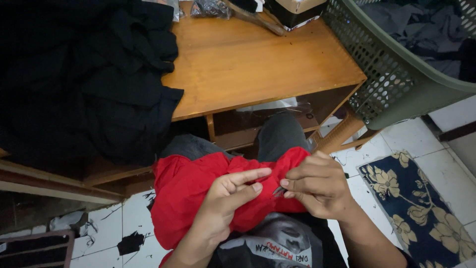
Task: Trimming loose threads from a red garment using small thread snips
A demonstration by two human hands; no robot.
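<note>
Your left hand (229,194) lies on the red cloth (198,193) bunched across your lap, its fingers pinched on a fold of the fabric with the forefinger stretched out straight toward your other hand. Your right hand (317,186) is closed in a pinch on a small metal tool (278,190), thumb and forefinger tips pressed on it just where the two hands nearly meet. Only a short dark sliver of that tool shows between your fingers, so you cannot tell what kind it is; its long axis runs roughly left to right with a slight tilt, and its free end points toward your left hand and the cloth's fold. The cloth itself spreads wider than it is deep, its long axis running across your thighs from left knee to right, with the heavier mass hanging down on the left side toward the floor. In front of your knees stands a wooden table (258,64) with a shelf under its top; a heap of black fabric (84,74) covers its left part and spills over the edge. To the right a grey-green perforated plastic basket (396,74) leans near the table corner, holding dark clothes. On the white tiled floor (391,144) at your right lies a dark blue rug with pale flowers (421,208).
</note>
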